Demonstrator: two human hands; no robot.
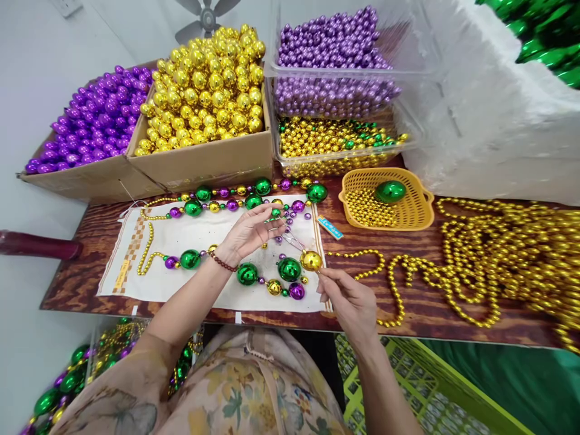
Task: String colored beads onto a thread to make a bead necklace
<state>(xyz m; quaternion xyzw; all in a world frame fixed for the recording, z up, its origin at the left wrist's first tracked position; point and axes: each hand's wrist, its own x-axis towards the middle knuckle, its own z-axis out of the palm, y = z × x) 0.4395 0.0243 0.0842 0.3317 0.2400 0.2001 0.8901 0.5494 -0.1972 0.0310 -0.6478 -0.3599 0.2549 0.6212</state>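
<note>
My left hand (pixel 254 232) is closed over the white cloth (pixel 131 241), pinching a thin pale thread (pixel 294 241) with a small green bead at the fingertips. The thread runs down to a large gold bead (pixel 311 261). At that bead's lower edge, the fingertips of my right hand (pixel 348 302) pinch what looks like a thin needle end. Just left of it lie a large green bead (pixel 289 269) and a purple bead (pixel 296 291), part of a strand lying on the cloth. Another mixed strand (pixel 232 205) stretches along the cloth's far edge. My left forearm covers part of the nearer strand.
Boxes of purple beads (pixel 102 115) and gold beads (pixel 208 84) stand at the back. Stacked clear bins (pixel 344 78) sit beside them. A yellow basket (pixel 421 211) holds small gold beads and one green bead. Gold bead chains (pixel 512 260) pile up on the right. A green crate (pixel 435 368) is below.
</note>
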